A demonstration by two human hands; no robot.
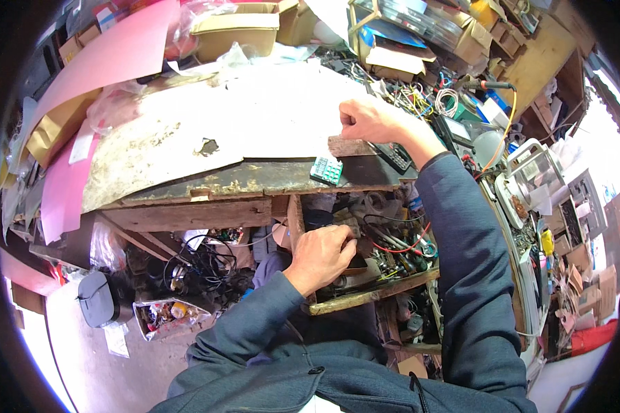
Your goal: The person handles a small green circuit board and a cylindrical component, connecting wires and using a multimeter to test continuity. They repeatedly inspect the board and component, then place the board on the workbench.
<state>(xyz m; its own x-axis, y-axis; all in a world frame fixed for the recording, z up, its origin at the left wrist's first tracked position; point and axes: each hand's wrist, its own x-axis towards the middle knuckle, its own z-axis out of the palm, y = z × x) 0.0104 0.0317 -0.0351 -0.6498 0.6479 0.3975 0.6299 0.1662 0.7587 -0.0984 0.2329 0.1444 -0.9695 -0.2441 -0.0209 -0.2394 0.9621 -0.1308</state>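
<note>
My right hand (373,122) is raised over the right part of the workbench (207,110), its fingers curled closed; whatever they hold, if anything, is hidden. Beneath its wrist lie a small wooden block (350,146) and a dark device with rows of buttons (394,157). Near the bench's front edge rests a small green-and-white keypad (326,170). Lower down, my left hand (322,256) is over the left side of a pulled-out wooden drawer (372,292), fingers bent inward; I cannot make out what is in them. Tools and wires fill the drawer.
Tangled wires (410,100) and a soldering iron (488,85) crowd the bench's right side. Cardboard boxes (235,31) stand at the back. A pink sheet (110,55) hangs at the left. On the floor are a black case (96,299) and a box of parts (172,315).
</note>
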